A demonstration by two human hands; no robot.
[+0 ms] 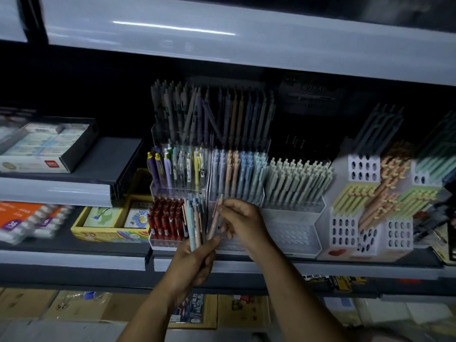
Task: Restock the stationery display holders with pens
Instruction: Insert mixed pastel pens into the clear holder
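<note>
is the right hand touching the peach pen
Touching. The head view shows the right hand pinching the peach pen near its top, beside the pen bundle the left hand grips.

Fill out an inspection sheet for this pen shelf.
Surface: dark shelf stocked with display holders.
Job's things: pen bundle in hand; white holder has bare holes in its front tier.
Clutter: yellow card box; eraser box on the shelf above.
Hands: left hand grips the bundle; right hand pinches a pink pen.
Cables: nothing seen.
Surroundings: cardboard boxes below; dim light.
</note>
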